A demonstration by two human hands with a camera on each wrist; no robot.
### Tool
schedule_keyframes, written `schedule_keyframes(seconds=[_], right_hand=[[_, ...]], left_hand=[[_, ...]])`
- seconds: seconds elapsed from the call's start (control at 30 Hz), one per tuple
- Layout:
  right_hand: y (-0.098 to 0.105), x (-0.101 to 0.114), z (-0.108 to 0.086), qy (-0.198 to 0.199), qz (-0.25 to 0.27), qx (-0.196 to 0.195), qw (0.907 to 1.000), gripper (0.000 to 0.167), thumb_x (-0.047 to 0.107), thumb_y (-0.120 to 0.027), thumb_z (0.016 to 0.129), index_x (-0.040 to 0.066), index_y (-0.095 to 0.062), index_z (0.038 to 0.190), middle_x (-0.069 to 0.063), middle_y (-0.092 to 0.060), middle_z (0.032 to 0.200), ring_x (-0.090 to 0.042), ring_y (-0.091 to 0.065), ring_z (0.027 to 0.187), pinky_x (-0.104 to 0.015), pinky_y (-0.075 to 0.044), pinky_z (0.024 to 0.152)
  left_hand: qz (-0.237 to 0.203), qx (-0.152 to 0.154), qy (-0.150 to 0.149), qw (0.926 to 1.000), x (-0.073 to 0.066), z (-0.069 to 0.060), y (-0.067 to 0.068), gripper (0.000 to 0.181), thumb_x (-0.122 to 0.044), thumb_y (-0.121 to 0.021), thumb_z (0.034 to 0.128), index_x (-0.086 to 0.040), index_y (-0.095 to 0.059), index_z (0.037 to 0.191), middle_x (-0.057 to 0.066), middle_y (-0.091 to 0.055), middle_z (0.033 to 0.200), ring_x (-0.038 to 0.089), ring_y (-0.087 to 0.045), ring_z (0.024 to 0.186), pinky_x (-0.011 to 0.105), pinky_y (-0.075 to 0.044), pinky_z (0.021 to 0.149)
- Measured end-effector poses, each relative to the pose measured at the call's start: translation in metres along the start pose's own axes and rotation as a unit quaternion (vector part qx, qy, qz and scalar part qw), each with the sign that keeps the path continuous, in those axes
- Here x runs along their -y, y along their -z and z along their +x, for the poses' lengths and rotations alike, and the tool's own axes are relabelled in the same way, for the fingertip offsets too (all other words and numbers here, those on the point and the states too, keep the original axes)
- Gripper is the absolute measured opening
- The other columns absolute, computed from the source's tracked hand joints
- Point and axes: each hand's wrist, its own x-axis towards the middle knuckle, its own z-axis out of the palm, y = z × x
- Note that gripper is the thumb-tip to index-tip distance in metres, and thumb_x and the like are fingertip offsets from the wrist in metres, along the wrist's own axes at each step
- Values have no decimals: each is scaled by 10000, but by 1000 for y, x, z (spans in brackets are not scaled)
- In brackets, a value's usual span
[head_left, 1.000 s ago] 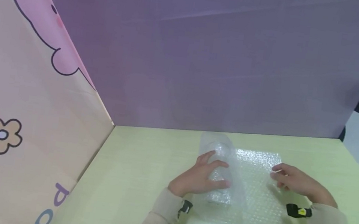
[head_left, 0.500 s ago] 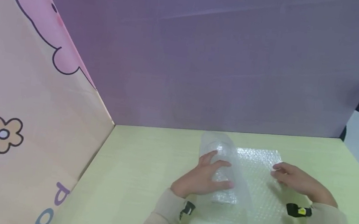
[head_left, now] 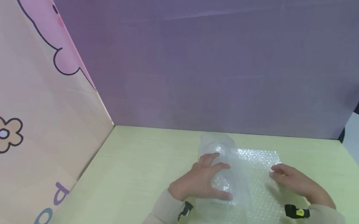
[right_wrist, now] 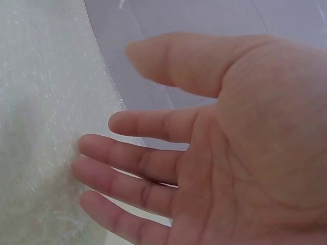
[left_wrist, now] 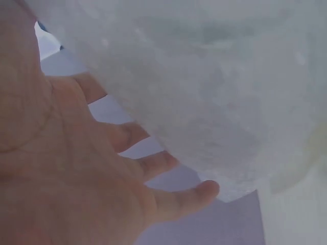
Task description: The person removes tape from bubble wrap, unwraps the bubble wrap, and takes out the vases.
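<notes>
Fingers spread wide, a person's left hand (head_left: 201, 177) rests against the bulging fold (head_left: 238, 180) of bubble wrap (head_left: 259, 190) lying between it and a loosely extended, empty right hand (head_left: 299, 182), the probably light, soft, slippery sheet best gripped around that fold, any contents indistinct.

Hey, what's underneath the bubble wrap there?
The table shows faintly through the right part of the bubble wrap. By the left hand, cloudy, shiny layers cover whatever lies beneath, so I can't tell if anything is inside.
</notes>
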Motion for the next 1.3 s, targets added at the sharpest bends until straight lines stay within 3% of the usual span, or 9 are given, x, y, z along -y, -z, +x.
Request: schedule_keyframes(seconds=[0.3, 0.43, 0.67, 0.93, 1.3], right_hand=[[-3, -2, 3, -40, -115, -47, 9999, 603, 379, -475, 1081, -107, -438, 1436, -353, -558, 1353, -504, -563, 1231, -605, -519, 959], [-3, 1, 4, -27, -106, -72, 9999, 563, 364, -490, 1076, -92, -468, 1404, -328, -595, 1297, -457, -602, 1170, -552, -545, 908], [-6, 6, 6, 77, -106, -125, 9998, 490, 332, -512, 1069, -67, -513, 1355, -271, -641, 1236, -384, -635, 1114, -419, -541, 838], [-7, 7, 7, -22, -149, 12, 9999, 524, 361, -504, 1071, -66, -496, 1373, -277, -635, 1250, -392, -634, 1120, -498, -558, 869], [-8, 8, 10, -27, -237, 31, 9997, 508, 345, -501, 1075, -72, -500, 1365, -270, -638, 1238, -386, -631, 1117, -505, -551, 874]], left_hand=[[725, 24, -632, 9954, -13, -4, 2, 918, -664, -847, 686, -368, -490, 1478, 77, -199, 1715, 363, -183, 1579, 640, -192, 1249], [838, 23, -767, 9935, -15, -4, 3, 870, -620, -849, 715, -363, -502, 1470, 37, -236, 1705, 347, -210, 1574, 645, -205, 1245], [805, -243, -835, 9930, -14, -2, 7, 708, -607, -768, 810, -329, -555, 1425, 25, -361, 1655, 302, -302, 1545, 576, -234, 1260], [606, -486, -755, 9941, -10, -3, 13, 640, -559, -754, 853, -276, -582, 1401, 26, -434, 1613, 222, -365, 1514, 481, -285, 1260], [359, -845, -716, 9932, 1, -2, 20, 594, -472, -701, 933, -208, -552, 1445, 42, -537, 1530, 213, -446, 1457, 431, -406, 1199]])
